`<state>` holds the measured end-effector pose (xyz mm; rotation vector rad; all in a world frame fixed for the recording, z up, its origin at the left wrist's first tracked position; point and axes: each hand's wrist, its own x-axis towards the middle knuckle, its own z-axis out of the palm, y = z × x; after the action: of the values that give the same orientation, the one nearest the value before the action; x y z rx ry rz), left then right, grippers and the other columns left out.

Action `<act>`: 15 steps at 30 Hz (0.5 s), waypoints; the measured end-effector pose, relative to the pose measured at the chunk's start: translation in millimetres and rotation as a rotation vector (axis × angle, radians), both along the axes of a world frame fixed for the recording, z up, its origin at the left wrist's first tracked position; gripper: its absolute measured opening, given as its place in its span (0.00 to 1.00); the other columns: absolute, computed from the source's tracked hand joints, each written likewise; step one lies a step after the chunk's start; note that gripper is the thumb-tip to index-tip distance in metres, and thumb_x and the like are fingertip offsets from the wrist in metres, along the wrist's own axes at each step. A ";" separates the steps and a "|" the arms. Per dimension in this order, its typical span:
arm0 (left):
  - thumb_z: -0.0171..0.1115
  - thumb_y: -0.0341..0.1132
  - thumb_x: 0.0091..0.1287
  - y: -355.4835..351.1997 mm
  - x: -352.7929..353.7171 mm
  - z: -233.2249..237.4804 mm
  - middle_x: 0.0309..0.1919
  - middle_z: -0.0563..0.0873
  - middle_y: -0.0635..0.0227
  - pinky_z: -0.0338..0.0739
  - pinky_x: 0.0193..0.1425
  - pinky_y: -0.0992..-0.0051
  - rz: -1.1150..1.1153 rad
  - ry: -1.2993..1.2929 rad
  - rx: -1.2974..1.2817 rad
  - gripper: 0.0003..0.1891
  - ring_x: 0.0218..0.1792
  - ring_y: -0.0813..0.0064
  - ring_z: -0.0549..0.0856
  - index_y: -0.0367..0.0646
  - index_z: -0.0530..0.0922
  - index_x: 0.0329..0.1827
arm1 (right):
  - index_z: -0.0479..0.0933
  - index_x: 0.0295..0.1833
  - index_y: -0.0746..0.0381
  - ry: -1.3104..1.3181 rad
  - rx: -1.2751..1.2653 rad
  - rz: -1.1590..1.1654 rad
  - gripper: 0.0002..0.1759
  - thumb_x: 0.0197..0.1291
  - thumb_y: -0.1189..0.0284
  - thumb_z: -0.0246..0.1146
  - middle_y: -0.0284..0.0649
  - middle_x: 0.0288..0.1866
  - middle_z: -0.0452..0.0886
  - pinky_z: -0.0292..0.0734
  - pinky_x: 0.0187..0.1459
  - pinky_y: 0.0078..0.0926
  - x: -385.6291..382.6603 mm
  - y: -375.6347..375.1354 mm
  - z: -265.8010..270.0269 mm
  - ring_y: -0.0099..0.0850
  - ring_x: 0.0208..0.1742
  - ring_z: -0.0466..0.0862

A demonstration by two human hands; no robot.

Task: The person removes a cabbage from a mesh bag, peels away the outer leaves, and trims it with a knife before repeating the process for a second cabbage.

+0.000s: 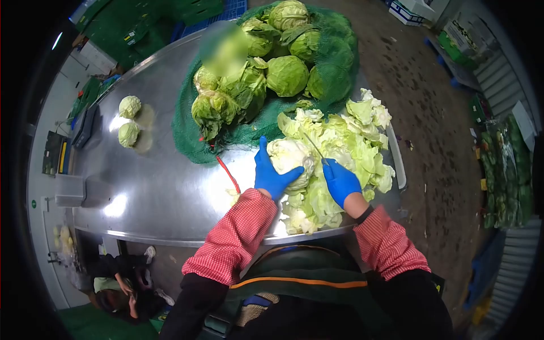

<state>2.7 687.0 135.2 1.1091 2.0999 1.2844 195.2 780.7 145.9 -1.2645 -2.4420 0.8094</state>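
A pale, trimmed cabbage (288,158) sits on the metal table in front of me. My left hand (273,174), in a blue glove, is wrapped round its left and near side. In my right hand (341,182), also blue-gloved, is a knife (313,146) whose thin blade points up and left beside the cabbage. Loose cabbage leaves (362,153) lie heaped around and under the right hand. Beyond, a green net bag (190,124) spreads under several whole cabbages (287,76) with outer leaves on. The knife handle is hidden in my fist.
Two trimmed cabbages (129,135) stand at the left on the steel table (164,187). A red strip (228,173) lies by the net. Green crates (130,28) are stacked behind. A person (122,286) in dark clothes is at lower left, beyond the table edge.
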 end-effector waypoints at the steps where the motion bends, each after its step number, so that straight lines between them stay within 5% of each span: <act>1: 0.82 0.53 0.40 7.0 -3.8 2.6 0.64 0.66 0.42 0.66 0.70 0.58 0.009 -0.012 -0.047 0.67 0.64 0.47 0.70 0.37 0.44 0.77 | 0.76 0.55 0.58 -0.029 0.079 0.062 0.19 0.70 0.59 0.49 0.49 0.43 0.83 0.80 0.39 0.41 0.1 2.4 12.7 0.46 0.38 0.84; 6: 0.81 0.61 0.36 39.7 -50.5 -18.1 0.66 0.65 0.38 0.67 0.71 0.60 -0.170 -0.181 -0.188 0.70 0.68 0.46 0.68 0.36 0.46 0.77 | 0.77 0.42 0.57 -0.251 0.223 0.216 0.11 0.66 0.64 0.52 0.45 0.34 0.82 0.80 0.35 0.42 -20.6 13.6 24.8 0.42 0.34 0.85; 9: 0.82 0.51 0.43 42.9 -55.1 -10.4 0.67 0.69 0.45 0.67 0.70 0.66 -0.194 -0.133 -0.301 0.65 0.67 0.59 0.71 0.32 0.46 0.76 | 0.76 0.41 0.57 -0.314 0.256 0.217 0.10 0.66 0.66 0.52 0.44 0.33 0.82 0.80 0.34 0.41 -32.5 33.3 16.0 0.42 0.33 0.85; 12: 0.80 0.61 0.37 44.8 -57.3 -17.7 0.66 0.64 0.38 0.68 0.70 0.60 -0.164 -0.159 -0.265 0.69 0.68 0.47 0.68 0.37 0.47 0.77 | 0.76 0.40 0.57 -0.287 0.274 0.254 0.10 0.66 0.66 0.51 0.45 0.35 0.83 0.80 0.34 0.42 -42.2 50.1 12.4 0.44 0.33 0.85; 15: 0.80 0.61 0.36 42.9 -52.5 -26.9 0.65 0.65 0.38 0.68 0.69 0.59 -0.180 -0.086 -0.182 0.69 0.66 0.46 0.70 0.37 0.47 0.77 | 0.77 0.42 0.58 -0.282 0.224 0.261 0.12 0.66 0.64 0.50 0.47 0.37 0.84 0.79 0.36 0.45 -46.9 67.1 13.8 0.47 0.35 0.85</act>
<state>-49.8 729.9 108.4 1.1143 1.9608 1.0177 148.3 847.8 159.7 -1.0525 -2.8704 0.4189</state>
